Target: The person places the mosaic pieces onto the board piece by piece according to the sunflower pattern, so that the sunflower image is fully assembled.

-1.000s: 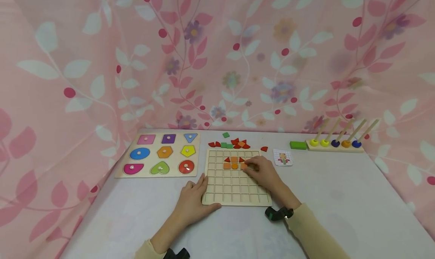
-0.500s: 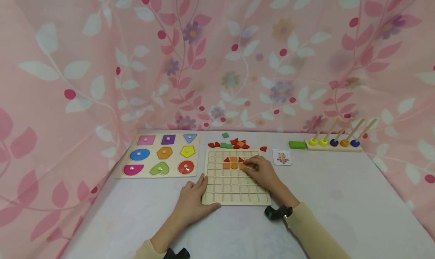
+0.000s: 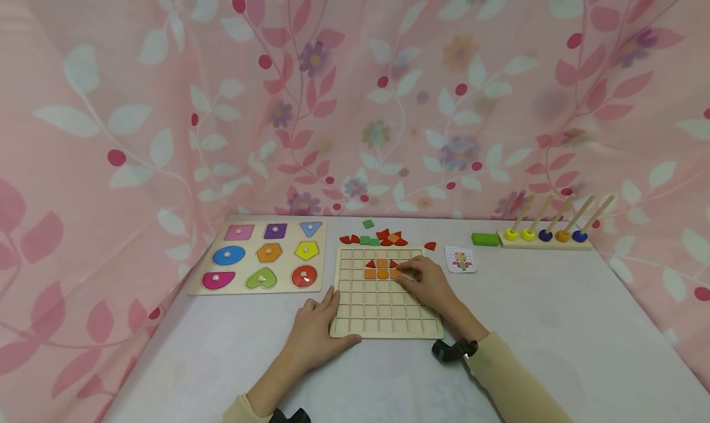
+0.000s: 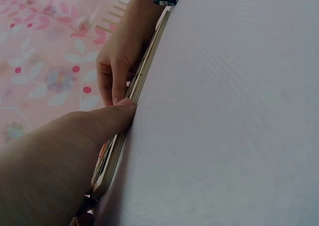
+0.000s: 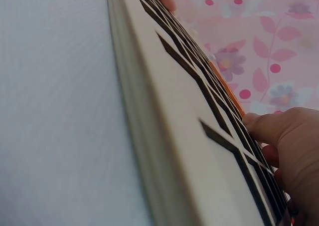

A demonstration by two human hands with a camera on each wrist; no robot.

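Note:
A pale wooden grid board (image 3: 388, 326) lies in front of me. My left hand (image 3: 315, 329) steadies its near left corner, fingers straight along the left side and thumb (image 4: 117, 113) against the near edge. On the upper cells my right hand (image 3: 428, 282) pinches an orange square tile (image 3: 394, 274) between thumb and fingertips, at the right end of a row. Left of it sit an orange round tile (image 3: 383, 274) and another orange square (image 3: 370, 274). In the row behind, an orange square (image 3: 382, 263) stands between two red triangles (image 3: 370, 264), the right one partly covered by my fingers.
Behind the board lie several loose red, green and orange pieces (image 3: 391, 238). A pattern card (image 3: 461, 259) is to the right. Farther right are a green block (image 3: 485, 239) and a peg stand (image 3: 546, 243) with beads. A shape puzzle (image 3: 261, 259) lies at the left.

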